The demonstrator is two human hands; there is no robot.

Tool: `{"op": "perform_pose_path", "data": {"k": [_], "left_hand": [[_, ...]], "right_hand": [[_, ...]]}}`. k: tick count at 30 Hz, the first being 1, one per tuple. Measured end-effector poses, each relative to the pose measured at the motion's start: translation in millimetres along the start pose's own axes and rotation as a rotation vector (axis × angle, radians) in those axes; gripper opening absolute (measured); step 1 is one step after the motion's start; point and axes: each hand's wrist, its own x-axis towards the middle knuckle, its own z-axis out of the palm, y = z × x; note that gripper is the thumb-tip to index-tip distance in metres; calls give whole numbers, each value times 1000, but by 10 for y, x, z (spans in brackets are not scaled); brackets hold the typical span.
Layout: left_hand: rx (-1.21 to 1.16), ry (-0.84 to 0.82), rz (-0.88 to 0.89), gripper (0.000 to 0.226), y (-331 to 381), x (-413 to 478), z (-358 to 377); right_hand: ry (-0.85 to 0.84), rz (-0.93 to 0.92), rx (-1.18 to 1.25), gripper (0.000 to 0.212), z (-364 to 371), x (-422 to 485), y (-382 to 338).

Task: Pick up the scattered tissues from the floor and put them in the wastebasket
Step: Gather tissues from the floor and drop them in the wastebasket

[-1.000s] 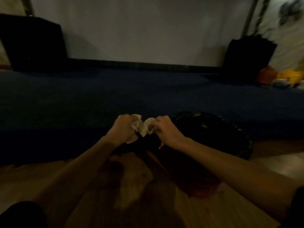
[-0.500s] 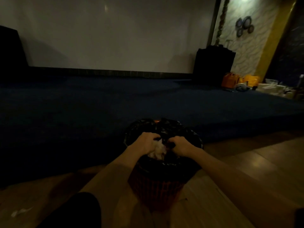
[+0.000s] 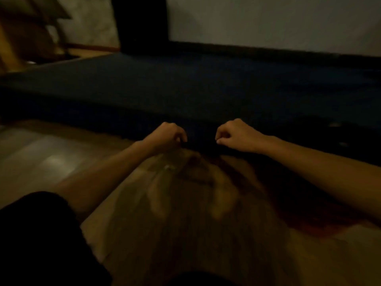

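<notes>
Dim room, wooden floor (image 3: pixel 51 153) meeting dark carpet (image 3: pixel 206 87). Both my hands, left (image 3: pixel 168 136) and right (image 3: pixel 237 135), hover with fingers curled, gripping nothing. Wastebasket (image 3: pixel 309 213) blurred under right forearm; no tissue discernible.

Bare wooden floor (image 3: pixel 51 153) lies open left of both hands; dark wastebasket (image 3: pixel 309 203) blocks the lower right

Both arms stretched forward, left hand (image 3: pixel 168 137) and right hand (image 3: pixel 237 135) loosely curled, empty, well apart.
</notes>
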Motion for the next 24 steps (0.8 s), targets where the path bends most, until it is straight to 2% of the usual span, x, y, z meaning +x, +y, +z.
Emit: {"op": "perform_pose_path", "data": {"k": [5, 7, 10, 12, 14, 17, 19, 21, 24], "left_hand": [[-75, -1, -440, 18, -1729, -1536, 260], [-116, -20, -589, 25, -2174, -2110, 445], [-130, -76, -726, 44, -2538, -2838, 778], [-18, -138, -679, 63, -2645, -3205, 1008], [31, -127, -652, 72, -2721, -3463, 1190], [40, -4, -730, 66, -2817, -3634, 1327], [68, 42, -684, 63, -2820, -3576, 1357], [112, 50, -581, 55, -2709, -3328, 1362], [38, 28, -506, 51, -2455, -2733, 1423]], "right_hand": [[-73, -242, 69, 14, 1499, 514, -1098], [-161, -259, 170, 18, 2134, 580, -1439], [-302, -336, 268, 41, 2956, 509, -1919], [-352, -418, 203, 58, 3382, 410, -2188], [-373, -539, 135, 57, 3684, 249, -2420], [-220, -725, 80, 35, 4009, 65, -2638], [-40, -829, 154, 28, 4114, 12, -2632], [-10, -800, 250, 24, 4118, -10, -2557], [-3, -609, 322, 25, 4024, 229, -2211]]}}
